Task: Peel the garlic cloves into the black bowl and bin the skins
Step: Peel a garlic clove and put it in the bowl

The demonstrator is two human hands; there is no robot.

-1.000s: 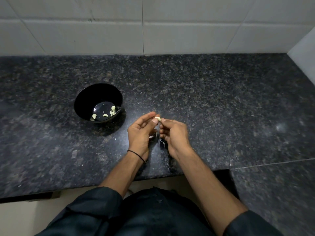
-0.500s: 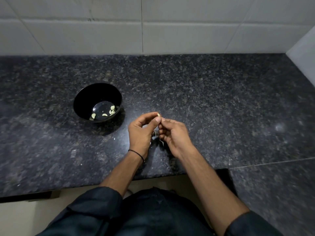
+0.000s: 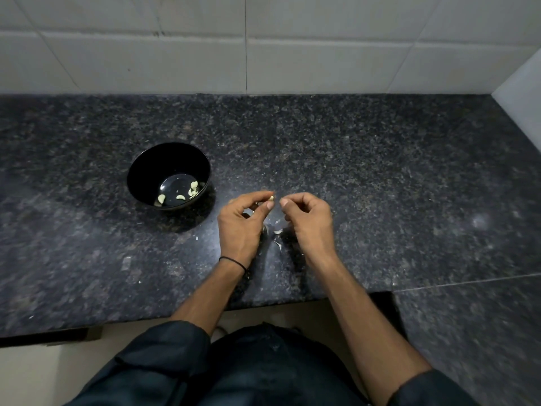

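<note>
From the head view, the left hand (image 3: 243, 227) pinches a small pale garlic clove (image 3: 271, 198) between thumb and forefinger, just above the dark speckled counter (image 3: 380, 171). The right hand (image 3: 310, 221) sits just beside it, with a narrow gap between the two, its fingers curled and its thumb tip set against the forefinger; whether a scrap of skin is caught there cannot be told. On the counter under and between the two hands lie a few thin whitish garlic skins (image 3: 278, 230). The black bowl (image 3: 146, 162) stands upright to the left of the hands, near but apart from them, and several peeled cloves (image 3: 181, 197) lie scattered on its bottom. A thin black band (image 3: 234, 261) circles the left wrist. Dark sleeves cover both forearms near the bottom edge of the view. A pale tiled wall (image 3: 175, 54) rises behind the counter.
</note>
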